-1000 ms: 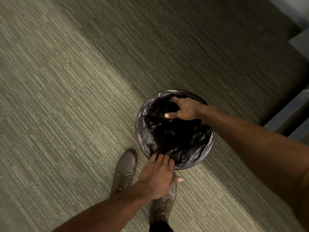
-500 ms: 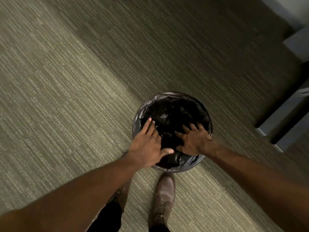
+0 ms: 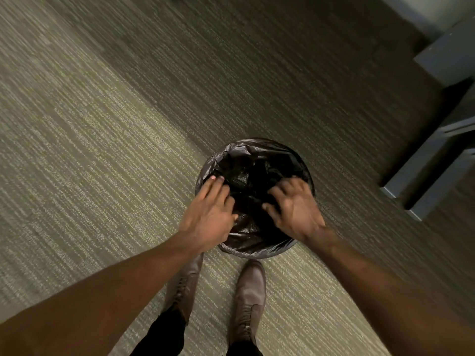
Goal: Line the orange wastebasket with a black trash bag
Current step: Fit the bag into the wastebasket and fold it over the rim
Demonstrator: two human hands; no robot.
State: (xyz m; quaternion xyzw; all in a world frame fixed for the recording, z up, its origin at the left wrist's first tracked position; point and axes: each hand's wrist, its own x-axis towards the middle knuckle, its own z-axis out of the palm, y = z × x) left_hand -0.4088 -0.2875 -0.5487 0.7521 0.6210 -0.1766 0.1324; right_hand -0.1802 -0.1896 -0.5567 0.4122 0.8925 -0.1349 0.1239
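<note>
A round wastebasket stands on the carpet just in front of my feet, wholly covered by a crinkled black trash bag (image 3: 246, 160) that is draped over its rim and sags into the inside. No orange shows. My left hand (image 3: 208, 214) lies flat on the bag at the left rim, fingers stretched toward the far side. My right hand (image 3: 295, 211) rests on the bag over the near right part of the opening, with its fingers curled down into the plastic and the fingertips hidden.
Grey-green striped carpet (image 3: 102, 150) surrounds the basket. My two brown lace-up boots (image 3: 250, 286) stand right behind it. Dark grey furniture legs or panels (image 3: 424, 176) stand close on the right, and more dark furniture (image 3: 449, 52) sits at the top right corner.
My right hand has come back from the far rim to the near right side. My left hand has moved from the near rim onto the left rim. Both stay on the bag.
</note>
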